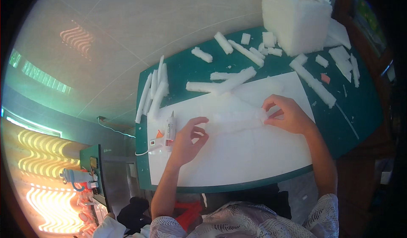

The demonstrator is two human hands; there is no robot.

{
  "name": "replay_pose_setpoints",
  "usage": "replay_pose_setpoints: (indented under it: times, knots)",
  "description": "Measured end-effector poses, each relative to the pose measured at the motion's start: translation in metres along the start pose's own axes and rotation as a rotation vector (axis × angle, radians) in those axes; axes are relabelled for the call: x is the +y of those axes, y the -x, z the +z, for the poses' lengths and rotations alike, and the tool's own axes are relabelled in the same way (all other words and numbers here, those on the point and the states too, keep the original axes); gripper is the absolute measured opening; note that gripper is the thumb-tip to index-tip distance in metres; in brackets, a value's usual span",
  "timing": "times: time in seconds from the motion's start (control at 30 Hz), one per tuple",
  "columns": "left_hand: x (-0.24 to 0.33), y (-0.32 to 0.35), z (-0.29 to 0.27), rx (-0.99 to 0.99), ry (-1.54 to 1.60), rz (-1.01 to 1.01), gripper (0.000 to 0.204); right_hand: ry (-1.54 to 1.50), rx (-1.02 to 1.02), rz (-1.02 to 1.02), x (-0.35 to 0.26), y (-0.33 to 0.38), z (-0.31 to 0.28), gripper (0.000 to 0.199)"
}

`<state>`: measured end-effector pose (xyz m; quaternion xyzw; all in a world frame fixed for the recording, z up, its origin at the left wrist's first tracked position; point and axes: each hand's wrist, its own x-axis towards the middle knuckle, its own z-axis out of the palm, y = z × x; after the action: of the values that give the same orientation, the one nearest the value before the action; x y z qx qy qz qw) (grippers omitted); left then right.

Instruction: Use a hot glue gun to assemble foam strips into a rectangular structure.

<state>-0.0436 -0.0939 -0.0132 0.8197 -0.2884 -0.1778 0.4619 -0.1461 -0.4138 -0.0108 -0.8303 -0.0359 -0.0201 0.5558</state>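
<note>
Left hand [188, 138] on near end of white foam piece [235, 117], fingers bent, a bit apart. Right hand [286, 115] pinching far end, fingers clamped on foam. Foam piece lying in middle of white sheet [237, 161] on green table [356, 111]. Glue gun [166, 135] just beside left hand. Foam strips [154, 89] scattered behind.

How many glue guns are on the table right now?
1. The white glue gun lies on the white sheet, just beside the left hand. Others may be hidden behind the foam block.

Bare forearms emerge from short, white, grey-patterned lacy sleeves [326, 212] of a top.
</note>
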Motion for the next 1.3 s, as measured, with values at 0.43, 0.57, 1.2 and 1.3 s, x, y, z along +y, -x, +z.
replay_pose_setpoints:
  times: [0.43, 0.57, 1.2, 1.3]
  knots:
    - [0.013, -0.002, 0.008, 0.009, -0.138, 0.020, 0.051, 0.082, -0.022, -0.031, 0.000, 0.000, 0.004, 0.031]
    - [0.034, -0.009, 0.010, 0.119, -0.427, 0.221, 0.054, 0.071, -0.020, -0.007, -0.001, 0.001, 0.003, 0.031]
    - [0.041, -0.030, 0.022, 0.067, -0.540, 0.526, 0.025, 0.069, -0.017, -0.096, 0.003, 0.001, 0.004, 0.041]
    - [0.039, -0.029, 0.019, 0.064, -0.538, 0.518, 0.025, 0.042, 0.001, -0.042, 0.000, 0.001, 0.005, 0.046]
